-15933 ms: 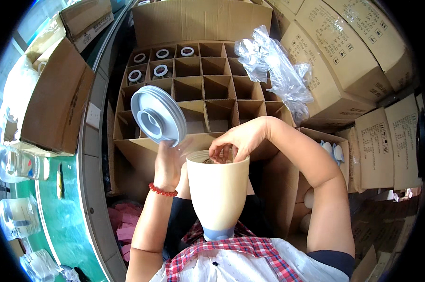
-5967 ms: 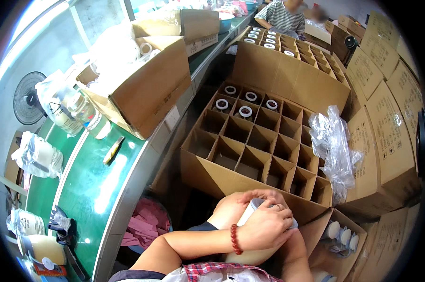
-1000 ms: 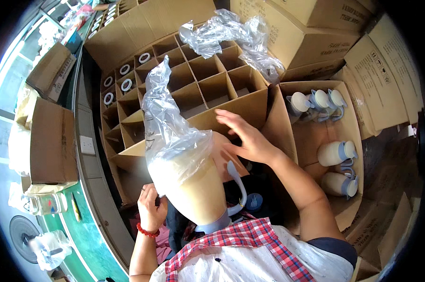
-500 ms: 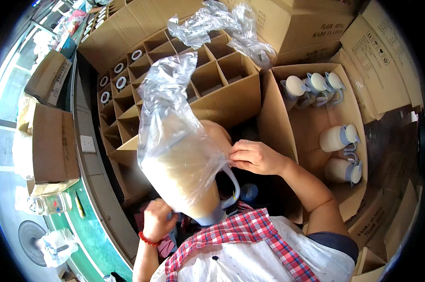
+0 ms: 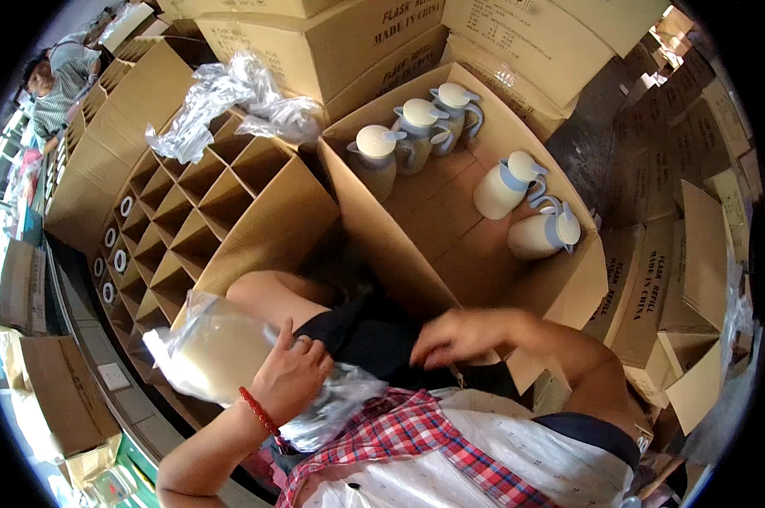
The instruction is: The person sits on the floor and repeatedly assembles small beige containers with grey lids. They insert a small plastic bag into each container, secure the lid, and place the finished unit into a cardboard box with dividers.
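We have the jug (image 5: pixel 215 360) tilted at the left of our lap, clear bag (image 5: pixel 336 408) around it; our left hand (image 5: pixel 292 372) lies on it, fingers slightly spread, and we cannot tell whether they grip; our right hand (image 5: pixel 471 336) is apart from it over the lap, fingers bent and blurred, their hold unclear to us; beyond, five lidded jugs (image 5: pixel 497 193) sit in an open box (image 5: pixel 440 224) beside a divided carton (image 5: pixel 259 241).

Brown cartons (image 5: pixel 272 51), stacked up high!
Striped-shirted co-worker (image 5: pixel 71 74) at upper left — and lower down, a white socket plate (image 5: pixel 113 376).
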Available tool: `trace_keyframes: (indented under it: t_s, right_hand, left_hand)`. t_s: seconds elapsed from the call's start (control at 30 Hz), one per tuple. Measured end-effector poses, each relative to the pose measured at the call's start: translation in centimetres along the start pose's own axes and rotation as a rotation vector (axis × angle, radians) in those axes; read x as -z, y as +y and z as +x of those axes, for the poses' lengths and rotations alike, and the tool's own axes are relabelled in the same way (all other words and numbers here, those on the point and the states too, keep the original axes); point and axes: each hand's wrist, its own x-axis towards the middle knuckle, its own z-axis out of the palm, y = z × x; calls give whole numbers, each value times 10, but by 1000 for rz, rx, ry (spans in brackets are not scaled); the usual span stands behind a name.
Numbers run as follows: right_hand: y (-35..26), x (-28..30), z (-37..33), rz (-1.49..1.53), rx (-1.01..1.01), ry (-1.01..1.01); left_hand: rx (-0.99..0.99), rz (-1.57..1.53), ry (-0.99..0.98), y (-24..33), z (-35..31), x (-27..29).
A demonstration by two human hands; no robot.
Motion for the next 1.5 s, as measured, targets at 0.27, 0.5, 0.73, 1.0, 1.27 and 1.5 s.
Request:
trace_keyframes:
  t_s: [0.27,0.5,0.73,1.0,1.27,1.5]
  right_hand:
    - [224,216,-199,-384,-607,1428]
    - [120,214,-10,-294,-442,967]
    - [-29,124,118,-292,-275,600]
    - [-111,68,178,-253,-236,564]
    - [-126,64,163,39,-104,644]
    - [-79,46,150,612,236,667]
  left_hand:
    - [667,-525,-7,-20,-150,26]
    - [1437,-1327,1632,105,-351,-89]
    - [2179,-300,2422,228,-555,-168]
    - [2303,517,2353,280,-703,-404]
    - [2832,292,1973,321,-763,-421]
    - [1286,-605,2137,50,-454,-220]
